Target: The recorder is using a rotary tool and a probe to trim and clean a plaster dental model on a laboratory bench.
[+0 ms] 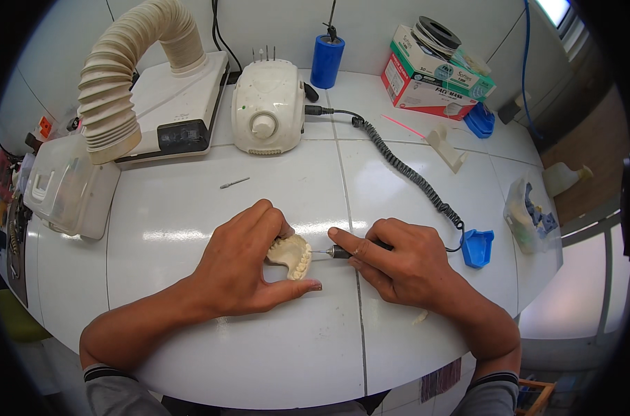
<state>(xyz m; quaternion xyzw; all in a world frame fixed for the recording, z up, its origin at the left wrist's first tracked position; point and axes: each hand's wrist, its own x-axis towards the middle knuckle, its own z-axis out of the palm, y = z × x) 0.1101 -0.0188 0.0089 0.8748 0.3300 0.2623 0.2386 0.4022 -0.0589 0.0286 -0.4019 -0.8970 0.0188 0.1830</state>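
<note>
My left hand (235,260) grips a cream dental cast (294,260), its fingers behind it and the thumb along its near side; the row of teeth faces right. My right hand (398,260) is closed round a black rotary handpiece (340,252), whose thin bit reaches to the teeth of the cast; whether it touches cannot be told. A coiled cord (408,166) runs from the handpiece to a white control unit (266,104). A blue plastic tray (477,248) lies right of my right hand. A loose metal bit (234,183) lies above my left hand.
On the white tabletop (162,270) stand an extractor with a ribbed hose (107,83), a clear case (68,184), a blue cylinder (326,61), stacked boxes (433,87), a beige stand (445,149) and a bag of blue pieces (530,215). A small cream piece (419,317) lies near my right wrist.
</note>
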